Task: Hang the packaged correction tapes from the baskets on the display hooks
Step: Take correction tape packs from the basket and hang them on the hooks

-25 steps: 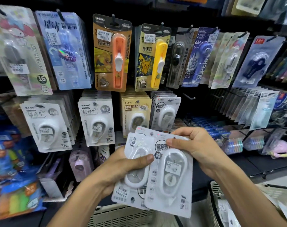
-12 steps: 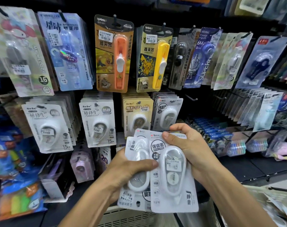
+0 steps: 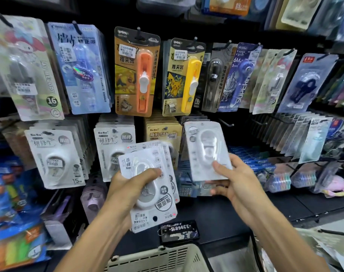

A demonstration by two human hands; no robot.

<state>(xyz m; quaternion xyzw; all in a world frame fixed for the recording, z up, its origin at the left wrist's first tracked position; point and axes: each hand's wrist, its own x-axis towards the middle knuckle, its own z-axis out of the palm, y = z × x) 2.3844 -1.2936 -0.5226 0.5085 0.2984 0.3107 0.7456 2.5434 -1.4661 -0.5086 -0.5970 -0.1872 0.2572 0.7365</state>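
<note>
1. Separated since a second ago, the two hands had pulled one pack out of the shared stack in front of the display wall [image 3: 243, 146] of hanging packs.
2. Below them stood a beige basket [image 3: 157, 258].
3. Left hand [image 3: 126, 191] kept its grip clamped on the stack of correction tape packs [image 3: 153, 193], thumb across the front.
4. Right hand [image 3: 236, 181] pinched a single correction tape pack [image 3: 204, 152], raised before a lower-row hook [image 3: 226, 122].
</note>
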